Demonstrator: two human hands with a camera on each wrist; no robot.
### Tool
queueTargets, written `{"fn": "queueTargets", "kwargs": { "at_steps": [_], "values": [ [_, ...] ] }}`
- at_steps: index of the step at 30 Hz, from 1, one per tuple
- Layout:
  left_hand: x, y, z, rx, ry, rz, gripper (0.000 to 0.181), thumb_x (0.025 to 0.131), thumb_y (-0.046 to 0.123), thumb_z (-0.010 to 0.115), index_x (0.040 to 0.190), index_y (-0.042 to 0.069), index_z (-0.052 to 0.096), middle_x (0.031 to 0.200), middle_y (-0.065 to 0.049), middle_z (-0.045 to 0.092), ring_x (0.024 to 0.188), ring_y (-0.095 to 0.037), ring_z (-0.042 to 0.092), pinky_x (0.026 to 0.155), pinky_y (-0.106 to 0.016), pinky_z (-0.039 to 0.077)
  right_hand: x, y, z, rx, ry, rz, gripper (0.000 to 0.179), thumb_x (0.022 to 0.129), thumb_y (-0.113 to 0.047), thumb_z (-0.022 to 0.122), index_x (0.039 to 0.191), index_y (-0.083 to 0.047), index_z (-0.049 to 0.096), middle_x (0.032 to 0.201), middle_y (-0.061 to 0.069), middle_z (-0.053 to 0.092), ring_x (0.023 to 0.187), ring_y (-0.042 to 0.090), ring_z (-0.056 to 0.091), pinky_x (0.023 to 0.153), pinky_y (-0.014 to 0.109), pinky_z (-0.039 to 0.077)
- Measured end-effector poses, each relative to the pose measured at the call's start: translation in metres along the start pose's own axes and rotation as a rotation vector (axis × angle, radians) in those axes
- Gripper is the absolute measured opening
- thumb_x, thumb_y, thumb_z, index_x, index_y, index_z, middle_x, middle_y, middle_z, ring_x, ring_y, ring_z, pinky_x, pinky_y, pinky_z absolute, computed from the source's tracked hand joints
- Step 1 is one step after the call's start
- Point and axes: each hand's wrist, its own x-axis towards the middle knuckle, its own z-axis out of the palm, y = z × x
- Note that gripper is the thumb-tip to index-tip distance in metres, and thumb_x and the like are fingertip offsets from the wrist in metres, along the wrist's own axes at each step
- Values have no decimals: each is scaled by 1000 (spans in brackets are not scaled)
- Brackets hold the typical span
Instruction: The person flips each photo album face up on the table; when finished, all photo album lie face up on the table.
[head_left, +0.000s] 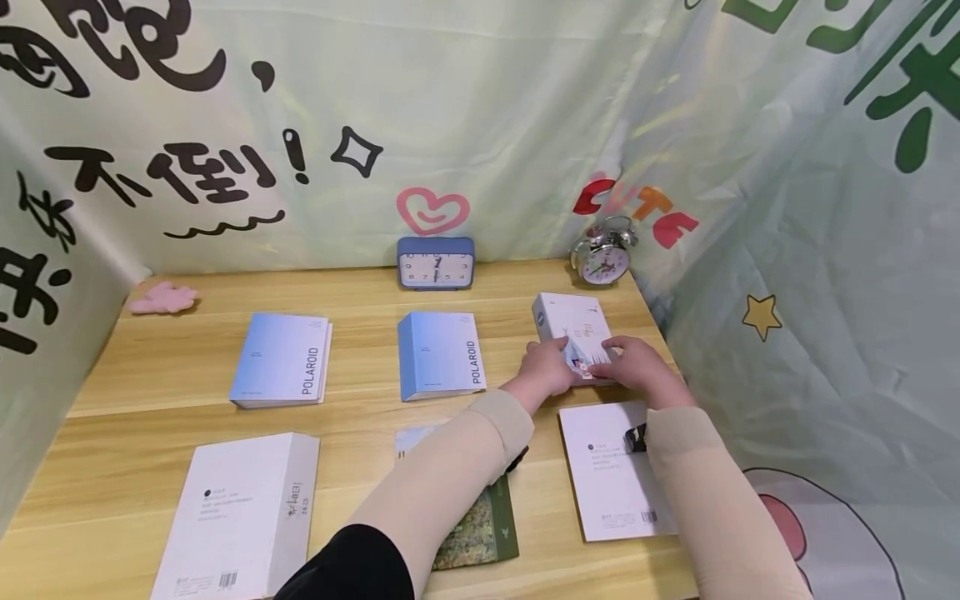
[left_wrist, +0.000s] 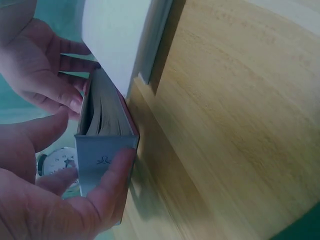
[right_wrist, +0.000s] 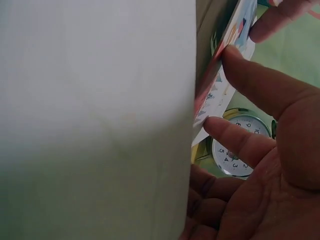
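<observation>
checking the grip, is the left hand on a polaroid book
No, in the head view the left hand grips the white book nearest the silver clock.

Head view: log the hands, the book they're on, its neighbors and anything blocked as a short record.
Handled book: pale, colored picture on cover
Left hand: holds its spine side
Right hand: holds its right side
Beyond it: silver alarm clock
Nearer the person: white barcoded book, partly hidden by right sleeve
To its left: blue POLAROID book, then another POLAROID book
Blocked: part of green book, behind left sleeve
</observation>
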Motion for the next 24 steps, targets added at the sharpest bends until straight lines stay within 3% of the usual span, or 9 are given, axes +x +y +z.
{"fn": "queueTargets", "kwargs": {
  "at_steps": [6, 10, 14, 19, 24],
  "values": [
    [-1, -4, -5, 22, -23, 45, 79, 92, 34, 85, 160, 16, 50, 147, -16, 58, 124, -23, 56, 102, -29, 49, -1, -5, 2, 11, -13, 0, 76, 97, -37, 77, 151, 8, 48, 156, 37, 41, 137, 49, 45, 118, 63, 33],
    [-2, -8, -10, 6, -42, 62, 78, 93, 34, 83, 159, 9, 49, 153, -14, 58, 134, -23, 57, 112, -30, 45, -3, -7, 1, 5, -7, -41, 73, 98, -36, 76, 149, 9, 50, 150, 37, 48, 124, 45, 53, 112, 61, 40],
    [-5, -11, -16, -17, -59, 48, 74, 93, 35, 83, 153, 3, 54, 147, -13, 62, 128, -23, 60, 107, -30, 49, -3, -9, 2, -12, -3, -69, 68, 98, -33, 75, 146, 10, 53, 145, 36, 53, 113, 41, 57, 107, 58, 44],
    [-12, -17, -22, -59, -46, 109, 59, 90, 35, 87, 136, 3, 67, 124, -12, 73, 98, -22, 66, 84, -30, 55, -5, -10, 4, -33, -18, -75, 71, 99, -36, 75, 147, 11, 52, 148, 37, 50, 123, 45, 54, 114, 61, 39],
    [-35, -25, -34, 4, 1, 160, 84, 89, 35, 87, 155, 1, 48, 145, -18, 60, 124, -28, 61, 104, -38, 52, -31, -20, 4, -78, 41, -88, 79, 100, -44, 70, 150, 13, 47, 149, 38, 49, 135, 54, 49, 113, 65, 38]
  ]
}}
